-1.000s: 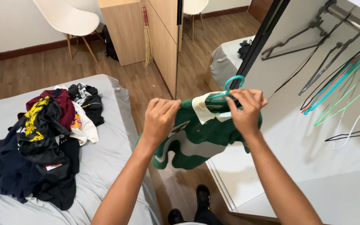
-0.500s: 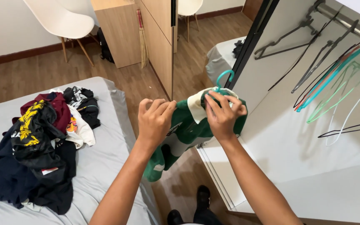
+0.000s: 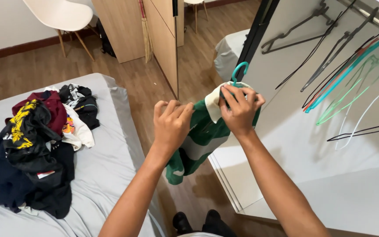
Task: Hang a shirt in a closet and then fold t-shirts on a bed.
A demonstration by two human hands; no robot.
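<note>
Gripping green shirt (image 3: pixel 198 140) between left hand (image 3: pixel 172 125), right hand (image 3: pixel 238 109).

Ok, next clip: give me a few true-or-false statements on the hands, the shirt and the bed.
1. Both hands grip the green shirt. True: the left hand and right hand both hold it.
2. The shirt is on a black hanger. False: the hanger is teal.
3. A pile of clothes lies on the bed. True.
4. The wardrobe rail is bare. False: several empty hangers hang there.
5. The shirt lies flat on the bed. False: it is held up beside the bed.
</note>
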